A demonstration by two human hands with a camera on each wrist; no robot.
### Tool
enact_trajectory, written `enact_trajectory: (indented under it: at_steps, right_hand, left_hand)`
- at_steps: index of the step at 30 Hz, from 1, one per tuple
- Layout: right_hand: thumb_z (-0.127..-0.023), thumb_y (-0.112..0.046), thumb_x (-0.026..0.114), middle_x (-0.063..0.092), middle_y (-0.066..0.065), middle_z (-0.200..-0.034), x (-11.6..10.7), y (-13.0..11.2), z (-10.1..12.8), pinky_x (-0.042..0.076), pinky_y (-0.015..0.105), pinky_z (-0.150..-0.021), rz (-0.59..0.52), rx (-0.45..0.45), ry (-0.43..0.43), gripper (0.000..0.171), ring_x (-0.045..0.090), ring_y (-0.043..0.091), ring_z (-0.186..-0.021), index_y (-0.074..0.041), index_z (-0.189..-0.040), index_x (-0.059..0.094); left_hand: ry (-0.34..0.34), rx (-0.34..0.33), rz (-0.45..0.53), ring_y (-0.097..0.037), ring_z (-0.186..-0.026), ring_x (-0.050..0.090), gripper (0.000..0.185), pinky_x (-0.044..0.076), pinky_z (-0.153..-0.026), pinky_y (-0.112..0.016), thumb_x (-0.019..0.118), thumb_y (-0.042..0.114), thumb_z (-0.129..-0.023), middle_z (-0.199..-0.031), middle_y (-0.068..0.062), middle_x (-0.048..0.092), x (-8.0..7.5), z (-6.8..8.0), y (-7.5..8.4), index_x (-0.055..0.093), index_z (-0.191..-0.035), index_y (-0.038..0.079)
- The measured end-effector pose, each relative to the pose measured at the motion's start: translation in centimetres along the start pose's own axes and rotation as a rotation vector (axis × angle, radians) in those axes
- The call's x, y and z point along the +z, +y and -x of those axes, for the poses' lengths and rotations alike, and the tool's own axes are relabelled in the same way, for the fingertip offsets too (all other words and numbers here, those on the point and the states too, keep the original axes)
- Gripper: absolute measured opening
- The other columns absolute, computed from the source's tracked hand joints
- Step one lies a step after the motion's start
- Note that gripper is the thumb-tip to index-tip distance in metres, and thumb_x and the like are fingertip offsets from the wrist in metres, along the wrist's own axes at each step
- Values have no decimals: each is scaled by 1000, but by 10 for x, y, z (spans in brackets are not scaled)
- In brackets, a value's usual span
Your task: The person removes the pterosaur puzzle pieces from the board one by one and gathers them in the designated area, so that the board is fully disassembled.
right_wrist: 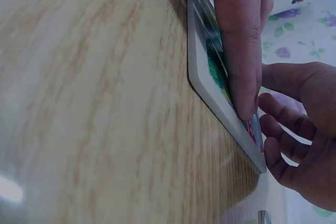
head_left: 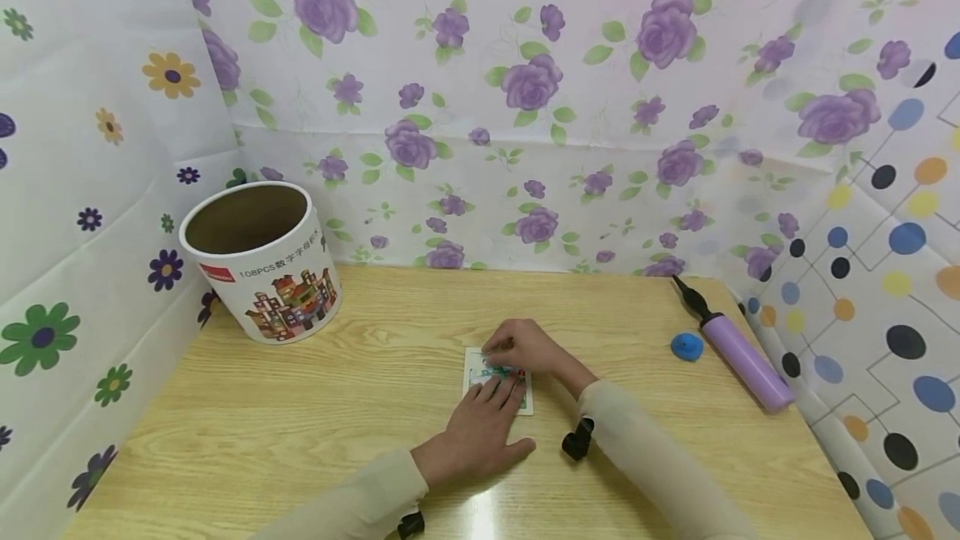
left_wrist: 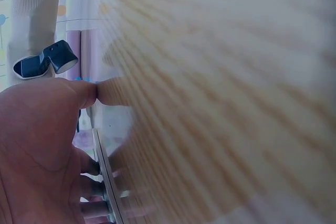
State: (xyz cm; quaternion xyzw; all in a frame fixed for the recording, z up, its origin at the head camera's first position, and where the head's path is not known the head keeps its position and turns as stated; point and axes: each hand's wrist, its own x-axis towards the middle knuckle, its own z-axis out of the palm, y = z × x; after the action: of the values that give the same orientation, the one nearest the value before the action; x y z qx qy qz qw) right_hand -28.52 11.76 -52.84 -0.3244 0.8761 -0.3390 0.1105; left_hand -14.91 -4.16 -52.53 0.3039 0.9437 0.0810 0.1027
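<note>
A small flat picture board (head_left: 527,405) with a white border and a colourful green and red picture lies on the wooden table. My left hand (head_left: 480,436) rests over its near part, fingers straight and spread on the picture and thumb out to the side. In the right wrist view a left finger (right_wrist: 239,40) presses along the board's face (right_wrist: 202,72). My right hand (head_left: 528,348) bends over the far part of the board, its fingertips right at the far edge. Left fingers hide its thumb tip in the right wrist view; I cannot tell whether it pinches anything.
At the back left stands a large white bucket (head_left: 300,282) with printed blocks on its side. A lilac pump (head_left: 746,361) with a black nozzle lies at the right, beside a small blue rounded thing (head_left: 687,347). Patterned cloth walls (head_left: 465,148) border the table (head_left: 360,407).
</note>
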Motion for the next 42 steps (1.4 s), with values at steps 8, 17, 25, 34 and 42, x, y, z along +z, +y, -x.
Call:
enact_trajectory:
  at_steps: [8, 17, 25, 34, 42]
  right_hand:
    - [-93, -25, 77, 69, -9, -101, 2, 0, -5, 51, 31, -78, 31, -25, -48, 12, 59, 8, -90, -21, -103, 83]
    - [-92, -22, 78, 65, -10, -94, 5, 0, -7, 51, 31, -79, 88, -31, -42, 5, 57, 7, -88, -21, -96, 82]
    - [-95, -13, 71, 72, -7, -104, 1, 1, -3, 55, 30, -79, 43, -15, -29, 15, 65, 7, -90, -22, -103, 81]
    - [-97, -16, 72, 75, -7, -96, -11, -2, 4, 55, 28, -74, 22, 17, -30, 11, 66, 5, -81, -16, -105, 79]
    - [-97, -19, 72, 77, -7, -100, -12, 1, 5, 56, 29, -76, 18, 61, 5, 10, 67, 5, -83, -19, -102, 81]
  left_hand:
    - [12, 23, -11, -31, -156, 21, 84, 28, -119, -54, 40, 63, -104, -169, -12, 20, 0, 0, -1, 23, -163, 6]
    - [22, 21, -40, -29, -156, 22, 85, 29, -119, -53, 40, 64, -103, -170, -11, 20, 2, 0, 0, 22, -163, 7]
    - [7, 5, -32, -27, -156, 21, 84, 28, -120, -51, 40, 65, -103, -169, -9, 22, 2, -2, -2, 23, -164, 9]
    - [-24, -18, -33, -28, -156, 20, 87, 27, -121, -50, 39, 67, -102, -171, -8, 16, 1, -2, -1, 20, -164, 10]
    - [-8, -11, -46, -29, -155, 23, 85, 28, -120, -50, 40, 67, -102, -171, -8, 17, 0, -3, 0, 23, -164, 10]
